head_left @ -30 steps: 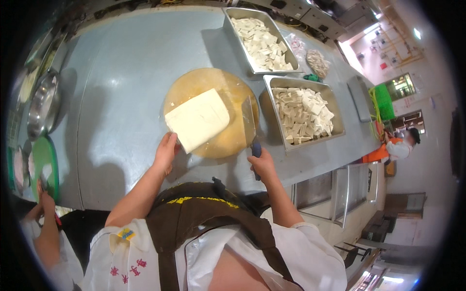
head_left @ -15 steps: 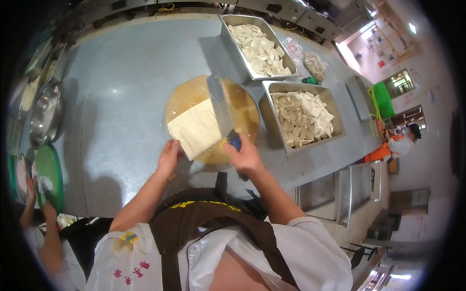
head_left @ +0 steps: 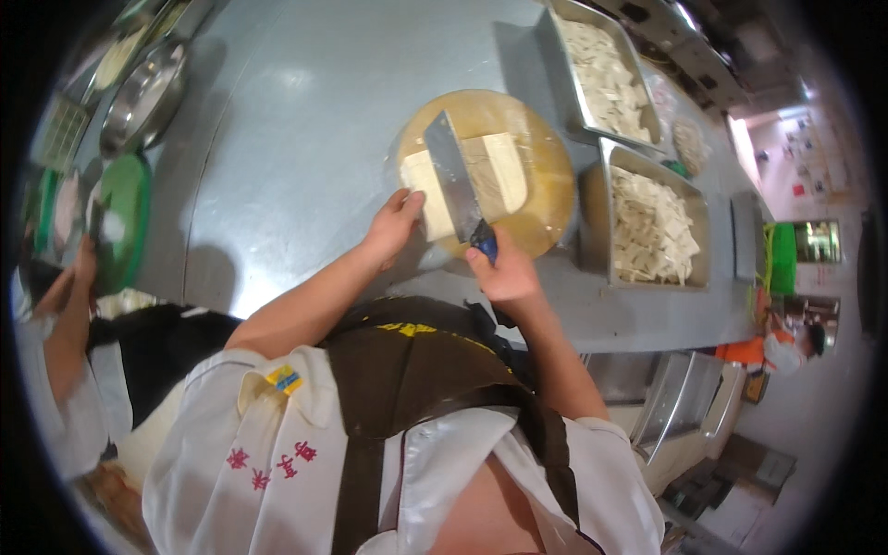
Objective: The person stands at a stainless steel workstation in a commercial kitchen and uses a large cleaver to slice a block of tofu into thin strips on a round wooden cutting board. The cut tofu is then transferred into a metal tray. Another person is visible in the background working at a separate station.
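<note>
A pale slab of what looks like pressed tofu (head_left: 422,182) lies on a round wooden chopping board (head_left: 548,190). My left hand (head_left: 398,220) is closed on the slab's near left edge, thumb and fingers at its border. My right hand (head_left: 508,272) grips the blue handle of a cleaver (head_left: 449,166). The broad blade slants across the slab, dividing the pale left part from a brownish-cut middle and a pale right part. How deep the edge sits cannot be made out.
Two deep steel pans, one far (head_left: 585,102) and one near (head_left: 603,217), hold pale cut pieces right of the board. A steel bowl (head_left: 148,97) stands at left. Beside it, another person's hands (head_left: 81,266) work at a green round board (head_left: 134,217). A person in orange (head_left: 747,352) is far right.
The view has shifted, so board and pans appear farther right. The cleaver has come across the slab, which now shows in separate parts. Both hands keep their holds.
</note>
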Motion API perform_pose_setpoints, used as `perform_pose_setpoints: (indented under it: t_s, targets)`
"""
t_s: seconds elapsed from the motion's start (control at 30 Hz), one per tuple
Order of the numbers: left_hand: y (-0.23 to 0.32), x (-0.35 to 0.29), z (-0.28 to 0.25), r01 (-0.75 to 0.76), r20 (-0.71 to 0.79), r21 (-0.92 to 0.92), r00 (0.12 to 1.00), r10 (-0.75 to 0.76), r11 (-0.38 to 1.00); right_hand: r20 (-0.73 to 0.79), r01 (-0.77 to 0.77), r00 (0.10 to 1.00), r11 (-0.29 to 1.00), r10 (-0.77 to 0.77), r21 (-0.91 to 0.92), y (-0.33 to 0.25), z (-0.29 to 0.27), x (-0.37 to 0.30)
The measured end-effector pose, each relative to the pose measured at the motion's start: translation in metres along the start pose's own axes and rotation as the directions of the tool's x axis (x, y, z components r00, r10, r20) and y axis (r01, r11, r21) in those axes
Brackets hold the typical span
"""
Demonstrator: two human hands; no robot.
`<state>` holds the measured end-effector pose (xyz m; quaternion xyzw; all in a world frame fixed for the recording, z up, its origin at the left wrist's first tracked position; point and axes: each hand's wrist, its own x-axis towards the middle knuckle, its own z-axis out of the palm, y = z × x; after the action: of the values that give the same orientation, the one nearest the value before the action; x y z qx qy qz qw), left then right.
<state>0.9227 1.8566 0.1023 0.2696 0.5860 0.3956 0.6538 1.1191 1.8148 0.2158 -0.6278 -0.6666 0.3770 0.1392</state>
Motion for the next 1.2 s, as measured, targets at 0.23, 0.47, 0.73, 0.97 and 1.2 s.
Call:
perform_pose_setpoints:
  t_s: [0.23, 0.47, 0.73, 0.97, 1.2]
  targets:
    - [0.006, -0.004, -0.002, 0.001, 0.041, -0.06, 0.999, 0.001, 0.998, 0.01, 0.029, 1.0, 0.999, -0.029, -0.038, -0.004, 0.011, -0.001]
    - [0.002, 0.005, -0.003, 0.007, 0.039, -0.02, 0.999, -0.006, 1.0, 0.023, -0.002, 1.0, 0.999, 0.003, -0.052, -0.018, 0.008, -0.007]
    - [-0.009, 0.014, -0.006, -0.019, 0.065, -0.024, 0.998, 0.02, 1.0, 0.064, 0.003, 0.998, 0.995, 0.003, -0.097, -0.018, 0.013, -0.008]
    - [0.001, 0.008, -0.006, 0.002, 0.074, 0.023, 0.997, -0.004, 1.0, 0.035, 0.024, 0.999, 0.995, -0.021, -0.097, -0.019, 0.015, -0.011]
    - [-0.008, 0.016, -0.006, -0.016, 0.058, -0.006, 0.998, 0.016, 1.0, 0.031, 0.021, 0.999, 0.994, -0.018, -0.106, -0.025, 0.016, -0.013]
